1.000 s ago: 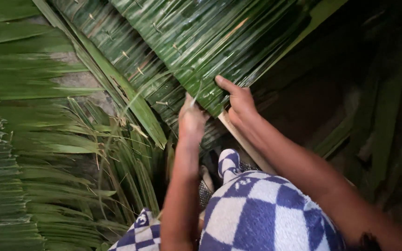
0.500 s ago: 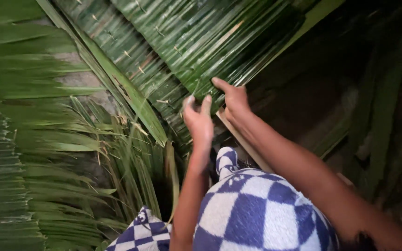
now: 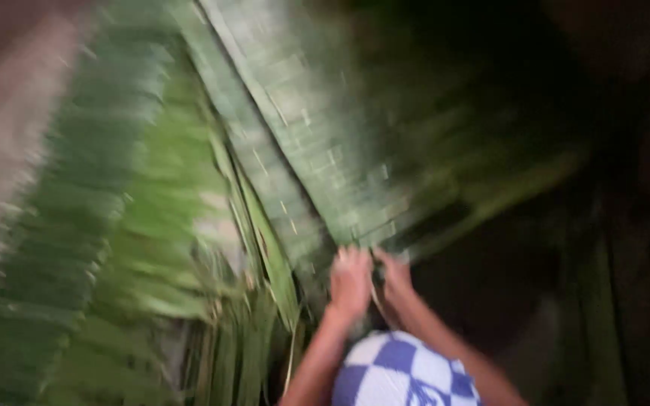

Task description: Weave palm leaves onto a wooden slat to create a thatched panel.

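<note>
From where I sit the picture is badly smeared, so I read it with care. My 2 hands sit side by side at the near edge of a woven palm-leaf panel [image 3: 340, 150], a broad mat of plaited green leaflets that runs from the hands away to the far centre. The left hand [image 3: 350, 280] lies on the panel's near end with its fingers curled down onto the weave. The right hand [image 3: 396, 277] is just beside it, almost touching it, fingers also bent onto the same edge. Whether either hand truly pinches a leaflet or only presses on it, I cannot tell through the blur.

As to progress, I judge the plaiting well along: most of the panel shows a tight, regular crossing pattern, and only the near end at my fingertips looks unfinished. A pale midrib [image 3: 238, 83] runs along the panel's left side toward the far left.

To the left lies a second palm frond [image 3: 114, 256], its loose leaflets fanned out and unwoven, well apart from both hands. Near, below the wrists, a blue and white checked cloth [image 3: 404, 372] covers my lap. The right of the scene is dark, and I can make out nothing there.
</note>
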